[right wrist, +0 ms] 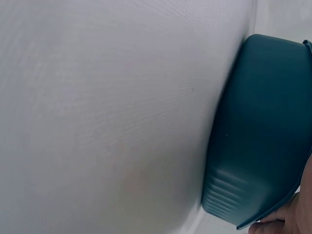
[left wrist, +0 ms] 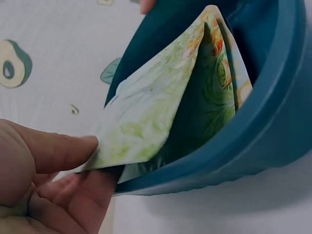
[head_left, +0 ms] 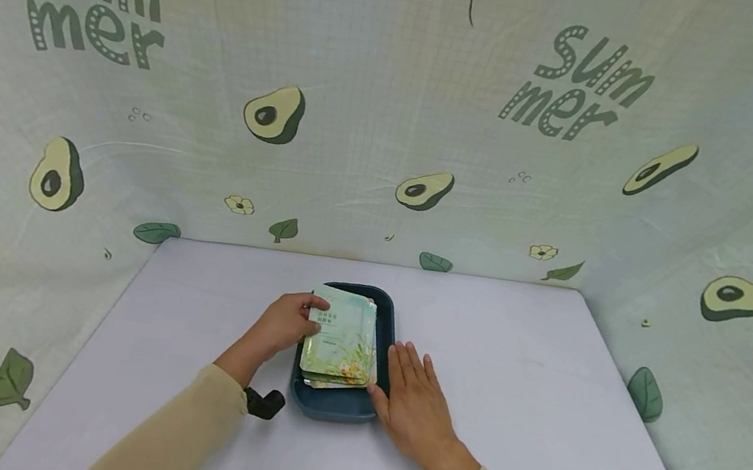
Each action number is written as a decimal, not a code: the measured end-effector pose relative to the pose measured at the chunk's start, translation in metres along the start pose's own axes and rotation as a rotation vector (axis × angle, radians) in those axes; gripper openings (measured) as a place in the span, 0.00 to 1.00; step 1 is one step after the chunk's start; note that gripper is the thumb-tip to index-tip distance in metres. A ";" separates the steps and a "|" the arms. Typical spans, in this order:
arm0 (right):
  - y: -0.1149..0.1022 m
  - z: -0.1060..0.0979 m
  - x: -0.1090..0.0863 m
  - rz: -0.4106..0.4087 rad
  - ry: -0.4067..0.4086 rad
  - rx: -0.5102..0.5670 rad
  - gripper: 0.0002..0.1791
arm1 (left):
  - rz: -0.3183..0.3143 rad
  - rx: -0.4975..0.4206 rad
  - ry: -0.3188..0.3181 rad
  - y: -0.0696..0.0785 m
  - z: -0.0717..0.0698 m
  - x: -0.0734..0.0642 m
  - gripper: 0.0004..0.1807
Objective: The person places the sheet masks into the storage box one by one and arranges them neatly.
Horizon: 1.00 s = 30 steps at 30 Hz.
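A blue-green plastic basin (head_left: 334, 409) stands on the table with several flat printed packets in it. My left hand (head_left: 280, 327) pinches the left edge of the top one, a pale green packet (head_left: 340, 336) with small printed text and orange flowers. In the left wrist view that packet is lifted at the thumb's side and slopes over a darker green packet (left wrist: 217, 92) beneath. My right hand (head_left: 418, 414) lies along the basin's right side, fingers straight. In the right wrist view, its fingertips (right wrist: 273, 228) are at the basin's rim, low in the corner.
A white cloth covers the table (head_left: 517, 372). Behind and at both sides hangs a pale curtain (head_left: 374, 62) printed with avocados, leaves and lettering. Black wrist bands show below both hands.
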State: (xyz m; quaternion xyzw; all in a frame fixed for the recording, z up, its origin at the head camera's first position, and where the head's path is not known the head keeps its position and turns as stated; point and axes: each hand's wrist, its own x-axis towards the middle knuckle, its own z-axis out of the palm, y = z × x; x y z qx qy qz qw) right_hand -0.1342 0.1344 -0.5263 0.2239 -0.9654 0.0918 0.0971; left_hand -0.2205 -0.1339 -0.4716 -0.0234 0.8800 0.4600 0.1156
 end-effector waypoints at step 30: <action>0.017 -0.007 0.002 0.057 -0.029 0.059 0.42 | 0.131 0.532 0.247 -0.070 0.006 -0.074 0.30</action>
